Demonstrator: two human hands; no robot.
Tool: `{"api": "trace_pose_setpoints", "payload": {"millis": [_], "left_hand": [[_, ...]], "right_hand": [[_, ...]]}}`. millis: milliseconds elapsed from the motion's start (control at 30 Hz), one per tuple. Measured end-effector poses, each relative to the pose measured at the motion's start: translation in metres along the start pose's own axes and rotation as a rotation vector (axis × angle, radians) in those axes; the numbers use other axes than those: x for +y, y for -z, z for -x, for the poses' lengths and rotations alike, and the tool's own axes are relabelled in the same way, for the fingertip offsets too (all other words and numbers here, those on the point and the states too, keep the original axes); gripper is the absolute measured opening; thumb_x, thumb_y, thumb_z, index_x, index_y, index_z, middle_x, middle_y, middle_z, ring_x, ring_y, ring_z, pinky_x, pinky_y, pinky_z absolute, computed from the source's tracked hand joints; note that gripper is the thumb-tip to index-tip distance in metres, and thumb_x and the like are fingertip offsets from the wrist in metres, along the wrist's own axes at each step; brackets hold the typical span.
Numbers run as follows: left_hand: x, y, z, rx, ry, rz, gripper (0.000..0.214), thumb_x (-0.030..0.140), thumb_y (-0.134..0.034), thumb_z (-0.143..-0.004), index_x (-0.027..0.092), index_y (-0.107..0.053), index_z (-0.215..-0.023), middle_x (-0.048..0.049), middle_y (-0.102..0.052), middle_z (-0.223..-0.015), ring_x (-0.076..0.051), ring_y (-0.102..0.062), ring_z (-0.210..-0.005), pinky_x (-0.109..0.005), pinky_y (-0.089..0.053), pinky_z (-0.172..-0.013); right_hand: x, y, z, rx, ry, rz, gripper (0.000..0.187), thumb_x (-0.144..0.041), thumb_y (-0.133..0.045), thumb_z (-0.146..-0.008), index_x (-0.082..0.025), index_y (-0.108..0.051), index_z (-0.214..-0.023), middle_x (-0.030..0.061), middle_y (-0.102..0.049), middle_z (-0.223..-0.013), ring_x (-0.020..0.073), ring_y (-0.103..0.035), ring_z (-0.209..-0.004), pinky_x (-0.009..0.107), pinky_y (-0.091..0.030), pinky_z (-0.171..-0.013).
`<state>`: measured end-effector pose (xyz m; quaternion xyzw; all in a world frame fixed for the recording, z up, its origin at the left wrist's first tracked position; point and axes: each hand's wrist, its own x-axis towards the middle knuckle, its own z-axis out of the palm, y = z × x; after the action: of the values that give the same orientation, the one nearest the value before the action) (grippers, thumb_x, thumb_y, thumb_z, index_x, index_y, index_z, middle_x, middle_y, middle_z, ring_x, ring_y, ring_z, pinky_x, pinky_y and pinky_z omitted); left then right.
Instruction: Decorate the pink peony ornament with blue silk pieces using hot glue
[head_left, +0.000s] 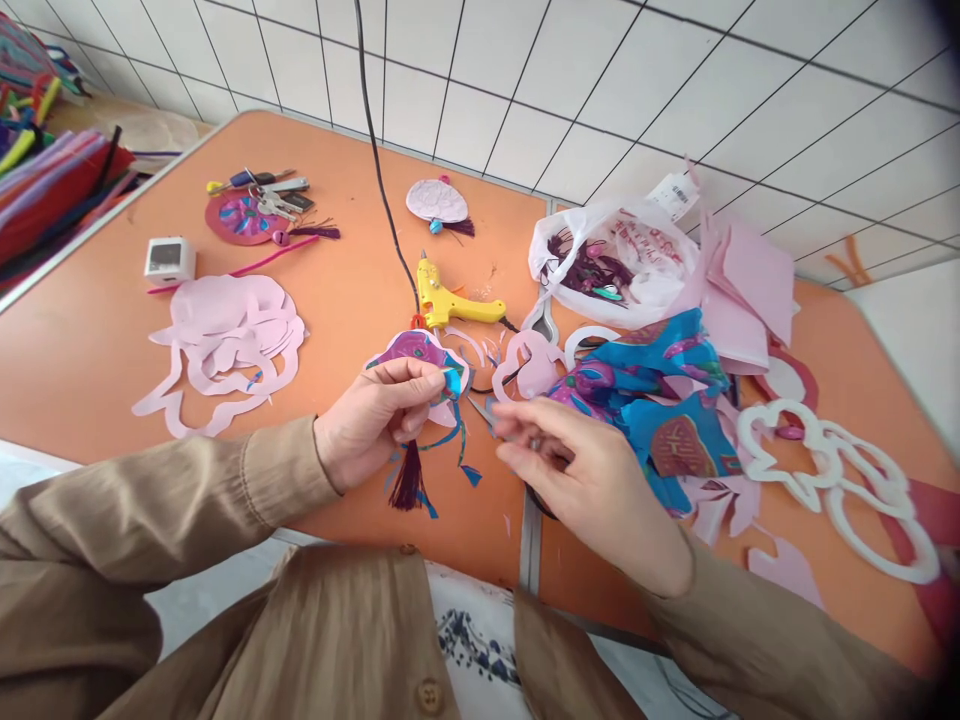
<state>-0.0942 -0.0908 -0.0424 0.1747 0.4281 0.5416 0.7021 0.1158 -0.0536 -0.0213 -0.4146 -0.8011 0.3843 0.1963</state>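
My left hand [375, 415] pinches a small piece of blue fabric [452, 382] between thumb and fingertips. It is above a pink-edged purple fabric shape [409, 348] on the table, partly hidden by my hand. A dark purple tassel [407, 480] hangs below it, beside thin blue fabric scraps [470, 475]. My right hand [581, 470] hovers to the right, its fingers loosely curled and apart, with nothing seen between them. The pointed blades of scissors [480, 408] show by its fingertips; the rest is mostly hidden beneath that hand.
A yellow glue gun [461, 305] lies behind my hands, its dark cord rising. Pink cutouts [232, 330] are at left, near keys [277, 200] and a white cube [170, 260]. Blue patterned fabric [660, 400], a plastic bag [555, 235] and white cutout frames [885, 540] lie at right.
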Motion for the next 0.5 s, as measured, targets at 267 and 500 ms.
{"api": "trace_pose_setpoints", "payload": {"millis": [267, 500], "left_hand": [[-0.002, -0.003, 0.004, -0.043, -0.013, -0.061, 0.028, 0.032, -0.086, -0.066, 0.015, -0.065, -0.065, 0.0044, -0.053, -0.050, -0.003, -0.037, -0.041, -0.016, -0.026, -0.039], [0.031, 0.010, -0.008, 0.053, -0.255, -0.586, 0.008, 0.018, -0.075, -0.071, 0.015, -0.071, -0.077, 0.0002, -0.070, -0.069, -0.008, -0.058, -0.057, -0.020, -0.046, -0.055]], "right_hand": [[-0.008, -0.030, -0.040, -0.064, -0.139, -0.453, 0.021, -0.036, -0.064, -0.082, -0.019, -0.061, -0.071, 0.0007, -0.066, -0.061, 0.0129, -0.060, -0.053, 0.026, -0.047, -0.051], [0.010, -0.024, -0.038, -0.058, -0.052, -0.124, 0.014, -0.025, -0.058, -0.081, -0.018, -0.069, -0.077, 0.0020, -0.067, -0.064, 0.0163, -0.062, -0.060, 0.030, -0.047, -0.059]]}}
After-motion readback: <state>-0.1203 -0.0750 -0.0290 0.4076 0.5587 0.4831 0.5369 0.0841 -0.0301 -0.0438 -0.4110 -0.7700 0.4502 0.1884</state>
